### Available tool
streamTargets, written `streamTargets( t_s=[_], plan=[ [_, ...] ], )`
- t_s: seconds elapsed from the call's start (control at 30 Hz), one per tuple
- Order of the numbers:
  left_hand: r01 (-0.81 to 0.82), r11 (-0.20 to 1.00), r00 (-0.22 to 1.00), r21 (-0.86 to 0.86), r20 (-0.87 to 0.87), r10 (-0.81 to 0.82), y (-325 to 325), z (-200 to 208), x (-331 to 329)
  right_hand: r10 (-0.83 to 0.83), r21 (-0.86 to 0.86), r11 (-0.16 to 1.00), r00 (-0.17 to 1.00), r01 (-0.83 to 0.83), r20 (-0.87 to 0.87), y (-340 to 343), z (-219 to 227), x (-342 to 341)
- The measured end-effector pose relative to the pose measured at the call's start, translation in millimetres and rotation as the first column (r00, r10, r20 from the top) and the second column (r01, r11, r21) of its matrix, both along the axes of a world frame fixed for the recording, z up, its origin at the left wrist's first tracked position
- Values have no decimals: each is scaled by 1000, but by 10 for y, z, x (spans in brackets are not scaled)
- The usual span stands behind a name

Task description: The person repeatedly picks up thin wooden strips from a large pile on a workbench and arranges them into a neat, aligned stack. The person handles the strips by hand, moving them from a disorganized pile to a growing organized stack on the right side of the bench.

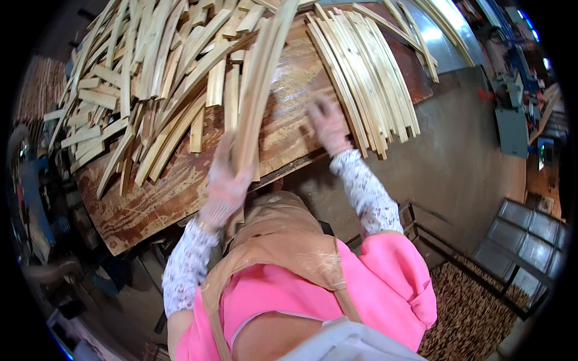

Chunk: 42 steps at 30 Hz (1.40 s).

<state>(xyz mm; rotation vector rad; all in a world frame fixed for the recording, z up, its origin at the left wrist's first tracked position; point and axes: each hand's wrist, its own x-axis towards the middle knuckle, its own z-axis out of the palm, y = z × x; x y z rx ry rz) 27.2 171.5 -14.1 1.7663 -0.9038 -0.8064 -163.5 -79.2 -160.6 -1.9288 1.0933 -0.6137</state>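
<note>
My left hand (226,188), in a pale glove, is closed round the near end of long wooden strips (265,84). They stretch away from me over the table, blurred by motion, and I cannot tell exactly how many there are. My right hand (330,127), gloved too, is apart from them with nothing in it. Its fingers are spread and slightly smeared, close to the left side of a neat row of long strips (367,72) laid side by side at the right of the table.
A loose heap of wooden pieces (138,60) of mixed lengths covers the left of the worn brown tabletop (174,201). More strips (415,36) lie beyond the row. At lower right, a dark metal frame (469,265) stands by a bed of small wood bits (466,319).
</note>
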Motion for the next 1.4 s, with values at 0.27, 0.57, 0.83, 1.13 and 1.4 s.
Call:
streamTargets(
  t_s=[0.27,0.57,0.83,1.13,1.4],
  plan=[
    [-29,999,916,-41,-401,10,-1373,-1311,-930,-294,609,792,854,-33,429,1430,305,-414],
    [8,890,945,457,-295,143,-2072,-1458,-1258,-328,384,835,917,393,-226,945,181,-1142],
    [299,874,940,383,42,-340,-2601,-1656,-1293,89,-45,992,897,-121,-434,-615,734,-1093],
    [148,886,985,439,16,-172,-2656,-1659,-1566,206,-469,746,834,-473,-512,-3214,185,794],
    [150,870,988,470,-103,-115,-2737,-1536,-1448,251,-351,644,621,-680,-743,-3849,296,1488]
  ],
)
